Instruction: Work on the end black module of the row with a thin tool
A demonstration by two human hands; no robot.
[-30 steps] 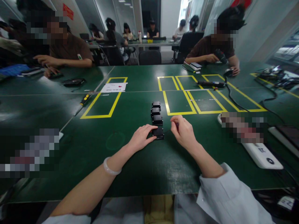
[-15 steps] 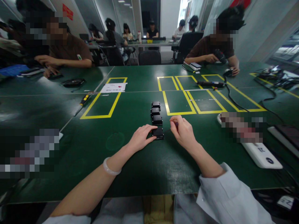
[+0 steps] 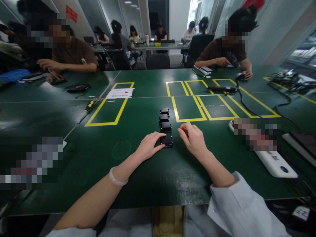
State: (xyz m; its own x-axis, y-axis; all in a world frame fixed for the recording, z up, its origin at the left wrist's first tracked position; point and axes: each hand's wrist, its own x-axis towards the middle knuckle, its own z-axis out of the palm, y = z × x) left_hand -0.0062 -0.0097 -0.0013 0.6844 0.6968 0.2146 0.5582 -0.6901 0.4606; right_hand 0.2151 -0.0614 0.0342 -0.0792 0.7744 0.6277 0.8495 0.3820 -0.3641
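Four small black blocks stand in a column on the green table [image 3: 140,177]. My left hand [image 3: 150,144] grips the nearest black block [image 3: 167,140] at its left side, thumb at the front edge and fingers at the back. My right hand [image 3: 194,138] is closed round the dark handle of a thin screwdriver [image 3: 185,132], whose shaft points left to the right side of that block. Beyond it sit the other blocks, the closest being a black block [image 3: 166,126] just behind my left fingertips.
Yellow tape rectangles [image 3: 117,123] mark the table. A paper sheet [image 3: 120,93], a yellow-black tool [image 3: 89,106] and a black rod-shaped tool [image 3: 222,89] lie farther back. A white power strip [image 3: 276,163] is at right. Two people sit across, one holding a power driver [image 3: 232,59].
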